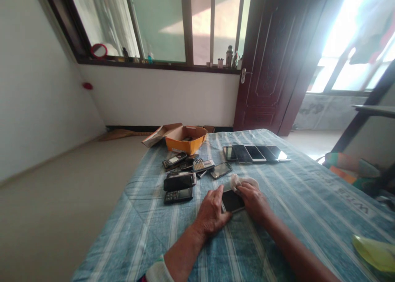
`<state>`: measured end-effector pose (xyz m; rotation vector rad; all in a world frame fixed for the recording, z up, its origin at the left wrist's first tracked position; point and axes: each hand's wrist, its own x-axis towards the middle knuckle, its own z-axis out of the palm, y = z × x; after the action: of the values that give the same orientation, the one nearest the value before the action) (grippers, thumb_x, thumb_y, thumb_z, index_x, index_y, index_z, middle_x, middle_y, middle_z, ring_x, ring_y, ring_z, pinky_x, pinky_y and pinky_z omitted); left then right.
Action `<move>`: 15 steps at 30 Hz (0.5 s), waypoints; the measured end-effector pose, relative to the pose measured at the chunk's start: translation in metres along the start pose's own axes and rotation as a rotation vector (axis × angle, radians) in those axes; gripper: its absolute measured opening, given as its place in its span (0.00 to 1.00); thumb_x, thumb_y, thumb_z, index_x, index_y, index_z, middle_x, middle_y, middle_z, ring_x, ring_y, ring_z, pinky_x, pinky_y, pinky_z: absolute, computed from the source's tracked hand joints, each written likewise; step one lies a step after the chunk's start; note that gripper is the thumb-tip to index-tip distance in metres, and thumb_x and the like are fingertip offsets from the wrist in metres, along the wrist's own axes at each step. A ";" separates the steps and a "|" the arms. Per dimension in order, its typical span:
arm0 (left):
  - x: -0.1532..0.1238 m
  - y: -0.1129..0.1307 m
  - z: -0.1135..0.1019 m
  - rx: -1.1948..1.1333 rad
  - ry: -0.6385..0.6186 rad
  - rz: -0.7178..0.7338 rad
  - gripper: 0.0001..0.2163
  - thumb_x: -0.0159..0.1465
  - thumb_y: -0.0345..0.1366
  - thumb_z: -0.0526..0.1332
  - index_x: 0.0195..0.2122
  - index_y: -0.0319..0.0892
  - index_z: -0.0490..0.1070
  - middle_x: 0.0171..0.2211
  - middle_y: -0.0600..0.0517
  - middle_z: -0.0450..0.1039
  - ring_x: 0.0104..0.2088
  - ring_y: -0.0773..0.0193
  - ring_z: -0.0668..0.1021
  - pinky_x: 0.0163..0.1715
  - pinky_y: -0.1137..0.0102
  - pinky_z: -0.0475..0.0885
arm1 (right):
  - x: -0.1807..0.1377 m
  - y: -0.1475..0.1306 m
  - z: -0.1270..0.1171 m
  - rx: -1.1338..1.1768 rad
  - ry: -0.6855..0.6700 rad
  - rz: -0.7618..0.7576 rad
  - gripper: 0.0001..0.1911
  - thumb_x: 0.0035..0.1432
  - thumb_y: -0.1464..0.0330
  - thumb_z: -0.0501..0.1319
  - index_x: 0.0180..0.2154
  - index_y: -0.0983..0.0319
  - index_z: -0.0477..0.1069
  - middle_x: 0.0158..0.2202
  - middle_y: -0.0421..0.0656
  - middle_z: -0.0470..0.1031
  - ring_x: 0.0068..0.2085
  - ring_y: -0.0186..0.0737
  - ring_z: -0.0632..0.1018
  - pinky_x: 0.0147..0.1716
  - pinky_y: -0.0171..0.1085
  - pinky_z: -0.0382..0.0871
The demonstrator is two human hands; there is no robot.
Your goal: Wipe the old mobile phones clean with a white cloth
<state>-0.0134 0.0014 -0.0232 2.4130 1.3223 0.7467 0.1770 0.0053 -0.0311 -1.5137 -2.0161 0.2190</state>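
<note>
A smartphone (pixel 232 201) with a dark screen and pale frame lies on the striped blue cloth. My left hand (pixel 212 210) grips its left end between thumb and fingers. White tissue (pixel 248 181) is bunched under the fingers of my right hand (pixel 253 199), which presses it to the phone's upper right edge. To the left are several older mobile phones in a loose pile, among them a black keypad phone (pixel 179 195) and a silver keypad phone (pixel 203 165). Just beyond my hands lies another touchscreen phone (pixel 221 170).
Several smartphones (pixel 253 153) form a row at the far right. An orange box (pixel 187 141) with its lid open stands at the table's far left corner. A yellow-green object (pixel 375 252) lies at the right edge. Beyond the table is a dark red door (pixel 271 60).
</note>
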 end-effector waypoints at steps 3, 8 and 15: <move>0.000 0.000 0.001 -0.014 -0.002 0.014 0.36 0.50 0.32 0.63 0.61 0.31 0.55 0.51 0.40 0.68 0.51 0.49 0.69 0.52 0.56 0.68 | 0.000 -0.001 0.003 -0.003 0.038 0.014 0.16 0.62 0.74 0.50 0.39 0.60 0.76 0.46 0.46 0.74 0.51 0.44 0.71 0.49 0.41 0.66; 0.002 -0.003 0.003 -0.065 0.040 0.026 0.37 0.50 0.30 0.60 0.62 0.33 0.52 0.52 0.40 0.68 0.50 0.50 0.69 0.52 0.55 0.68 | -0.006 -0.035 0.011 0.144 -0.013 -0.202 0.14 0.62 0.75 0.51 0.36 0.60 0.75 0.41 0.45 0.75 0.45 0.41 0.73 0.47 0.38 0.67; 0.007 -0.002 0.007 -0.027 0.089 0.014 0.35 0.50 0.31 0.61 0.60 0.30 0.55 0.49 0.38 0.69 0.48 0.50 0.71 0.48 0.56 0.71 | -0.001 -0.026 0.002 0.047 -0.013 -0.148 0.12 0.61 0.75 0.53 0.37 0.59 0.75 0.43 0.44 0.75 0.47 0.41 0.72 0.49 0.39 0.65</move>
<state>-0.0075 0.0082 -0.0274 2.3958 1.3201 0.8790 0.1545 -0.0038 -0.0209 -1.3311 -2.1074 0.2150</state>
